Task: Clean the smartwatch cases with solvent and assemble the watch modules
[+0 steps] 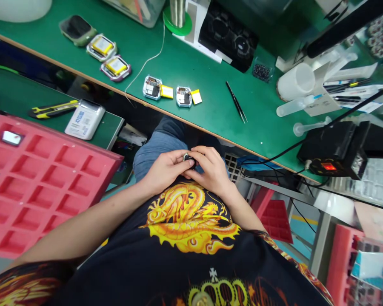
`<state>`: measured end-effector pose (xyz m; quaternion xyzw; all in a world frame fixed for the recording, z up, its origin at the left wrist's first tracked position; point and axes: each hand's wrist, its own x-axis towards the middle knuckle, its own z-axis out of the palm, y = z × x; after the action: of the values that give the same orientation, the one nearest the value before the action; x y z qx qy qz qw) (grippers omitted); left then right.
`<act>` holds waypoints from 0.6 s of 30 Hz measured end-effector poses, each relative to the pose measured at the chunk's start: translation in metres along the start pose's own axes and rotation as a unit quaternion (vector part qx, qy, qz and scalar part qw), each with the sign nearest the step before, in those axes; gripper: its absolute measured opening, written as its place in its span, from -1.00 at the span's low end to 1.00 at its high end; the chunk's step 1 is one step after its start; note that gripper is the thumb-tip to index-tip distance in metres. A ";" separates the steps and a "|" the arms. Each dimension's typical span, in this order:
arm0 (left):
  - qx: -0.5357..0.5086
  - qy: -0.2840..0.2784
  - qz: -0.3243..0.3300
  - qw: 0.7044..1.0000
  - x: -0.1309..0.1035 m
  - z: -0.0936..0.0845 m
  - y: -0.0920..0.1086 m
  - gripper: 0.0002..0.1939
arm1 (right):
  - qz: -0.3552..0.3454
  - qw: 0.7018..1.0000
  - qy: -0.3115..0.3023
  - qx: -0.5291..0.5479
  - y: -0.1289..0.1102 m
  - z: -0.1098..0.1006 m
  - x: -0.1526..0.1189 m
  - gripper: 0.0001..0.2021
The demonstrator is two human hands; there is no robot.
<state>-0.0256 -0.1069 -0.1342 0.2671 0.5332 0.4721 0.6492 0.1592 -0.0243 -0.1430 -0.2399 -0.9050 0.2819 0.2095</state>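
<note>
My left hand and my right hand meet in front of my belly, below the bench edge. Between their fingertips they grip a small dark smartwatch with a pale rim; the fingers cover most of it. On the bench beyond lie two opened smartwatch cases, the left one and the right one, each with a yellow-and-white battery folded out beside it. Black tweezers rest to the right of these cases.
Two cases with batteries and a dark-screened watch lie at the back left. A solder spool stands behind. At right are a white cup and a soldering station with cables. A pink foam tray fills the left.
</note>
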 end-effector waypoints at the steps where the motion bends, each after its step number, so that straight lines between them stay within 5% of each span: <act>1: 0.008 -0.002 0.008 1.000 0.000 0.000 0.001 -0.62 | -0.003 1.000 0.003 0.001 0.001 0.000 -0.001 -0.56; 7: 0.075 0.003 0.050 0.996 -0.003 0.001 0.004 -0.70 | 0.002 1.000 0.008 -0.005 0.002 -0.001 -0.004 -0.55; 11: 0.023 0.008 0.065 0.998 -0.004 0.002 0.001 -0.65 | 0.004 0.996 0.059 0.062 -0.004 -0.002 -0.002 -0.46; 18: 0.078 0.001 0.121 0.990 -0.009 0.003 -0.007 -0.68 | 0.130 0.961 0.116 0.215 -0.008 0.000 -0.003 -0.72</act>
<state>-0.0205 -0.1178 -0.1355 0.3792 0.5330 0.5044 0.5636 0.1595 -0.0315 -0.1386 -0.3359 -0.7538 0.4647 0.3210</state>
